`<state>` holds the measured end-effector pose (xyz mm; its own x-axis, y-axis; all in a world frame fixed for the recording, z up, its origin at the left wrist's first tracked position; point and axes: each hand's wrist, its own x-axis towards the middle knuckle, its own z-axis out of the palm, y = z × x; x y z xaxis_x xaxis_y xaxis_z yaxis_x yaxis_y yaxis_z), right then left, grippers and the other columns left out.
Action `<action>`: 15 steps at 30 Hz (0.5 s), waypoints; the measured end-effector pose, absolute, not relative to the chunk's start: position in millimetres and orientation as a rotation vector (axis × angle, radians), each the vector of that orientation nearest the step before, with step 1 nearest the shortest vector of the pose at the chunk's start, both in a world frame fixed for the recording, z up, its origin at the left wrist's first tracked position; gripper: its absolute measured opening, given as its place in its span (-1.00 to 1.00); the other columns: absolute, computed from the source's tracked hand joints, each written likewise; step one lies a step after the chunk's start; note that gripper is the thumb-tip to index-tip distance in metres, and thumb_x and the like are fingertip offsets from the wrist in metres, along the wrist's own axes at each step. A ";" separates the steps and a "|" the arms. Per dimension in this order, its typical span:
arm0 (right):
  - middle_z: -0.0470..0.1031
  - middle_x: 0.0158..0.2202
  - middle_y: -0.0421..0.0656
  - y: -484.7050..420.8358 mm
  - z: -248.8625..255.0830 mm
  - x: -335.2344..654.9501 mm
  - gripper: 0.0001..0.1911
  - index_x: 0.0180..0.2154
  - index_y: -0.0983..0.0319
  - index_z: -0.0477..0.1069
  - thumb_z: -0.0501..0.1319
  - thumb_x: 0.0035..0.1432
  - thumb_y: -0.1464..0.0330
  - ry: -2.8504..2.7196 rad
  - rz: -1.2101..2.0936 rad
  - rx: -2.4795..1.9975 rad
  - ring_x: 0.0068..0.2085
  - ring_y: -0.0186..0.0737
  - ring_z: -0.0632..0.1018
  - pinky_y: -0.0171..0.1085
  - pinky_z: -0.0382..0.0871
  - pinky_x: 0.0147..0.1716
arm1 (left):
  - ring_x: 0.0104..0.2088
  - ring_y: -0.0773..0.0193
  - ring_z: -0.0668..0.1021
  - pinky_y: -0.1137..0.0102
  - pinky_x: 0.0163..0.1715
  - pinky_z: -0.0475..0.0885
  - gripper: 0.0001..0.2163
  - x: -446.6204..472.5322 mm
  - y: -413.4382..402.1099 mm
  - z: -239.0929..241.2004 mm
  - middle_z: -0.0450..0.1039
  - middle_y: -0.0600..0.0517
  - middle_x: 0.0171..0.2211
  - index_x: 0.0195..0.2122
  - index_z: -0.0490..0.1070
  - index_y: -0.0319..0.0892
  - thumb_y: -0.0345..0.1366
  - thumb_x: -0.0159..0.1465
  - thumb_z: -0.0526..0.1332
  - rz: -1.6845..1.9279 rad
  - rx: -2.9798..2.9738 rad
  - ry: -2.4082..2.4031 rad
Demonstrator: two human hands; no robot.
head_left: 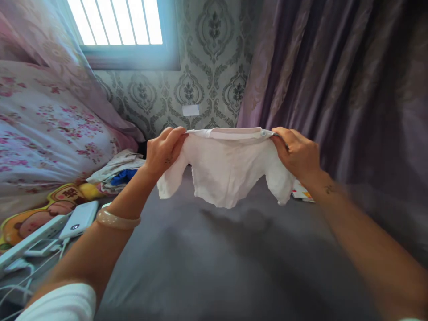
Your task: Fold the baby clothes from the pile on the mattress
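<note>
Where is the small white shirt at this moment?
In the head view, the white shirt hangs mid-frame above the grey surface, held at its shoulders by the left hand and right hand.

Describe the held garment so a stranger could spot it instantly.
Look above the grey bedspread, in front of the patterned wallpaper. There the left hand and right hand stretch a small white top by its shoulders. Unlike the clothes heaped at left, it hangs spread in the air.
</note>
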<state>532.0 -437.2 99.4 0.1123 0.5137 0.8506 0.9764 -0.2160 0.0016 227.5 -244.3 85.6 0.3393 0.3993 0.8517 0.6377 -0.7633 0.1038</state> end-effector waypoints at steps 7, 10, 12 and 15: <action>0.56 -0.02 -0.27 -485.4 126.4 511.4 -0.59 0.06 -0.06 0.42 -0.03 0.34 0.02 -1.596 -0.964 -1.617 -0.03 -0.16 0.57 -0.12 0.43 0.00 | -0.09 0.28 0.57 0.33 -0.10 0.46 -0.68 178.6 -295.8 112.7 0.51 0.10 -0.21 -0.01 0.42 0.18 0.03 0.36 -0.04 -1.447 -2.266 -0.821; 0.58 -0.09 -0.37 -493.7 140.3 502.1 -0.57 0.02 -0.17 0.42 -0.02 0.26 -0.10 -1.545 -0.810 -1.705 -0.14 -0.16 0.60 -0.13 0.49 -0.11 | -0.19 0.33 0.57 0.34 -0.10 0.44 -0.72 171.0 -302.4 132.4 0.47 0.17 -0.28 -0.10 0.48 0.13 0.03 0.32 0.06 -1.510 -2.279 -0.723; 0.60 -0.14 -0.34 -488.9 142.3 501.2 -0.54 0.00 -0.16 0.44 -0.02 0.23 -0.13 -1.528 -0.713 -1.761 -0.21 -0.14 0.60 -0.13 0.50 -0.19 | -0.28 0.32 0.56 0.35 -0.16 0.46 -0.72 173.8 -292.8 137.7 0.47 0.16 -0.33 -0.15 0.51 0.06 0.04 0.29 0.12 -1.523 -2.385 -0.744; 0.61 -0.20 -0.31 -466.8 128.2 512.4 -0.55 -0.03 -0.14 0.46 -0.02 0.23 -0.12 -1.603 -0.562 -1.824 -0.26 -0.14 0.58 -0.16 0.48 -0.26 | -0.44 0.34 0.48 0.39 -0.35 0.46 -0.66 187.2 -261.4 123.4 0.42 0.14 -0.45 -0.17 0.52 -0.03 0.07 0.26 0.16 -1.459 -2.658 -0.833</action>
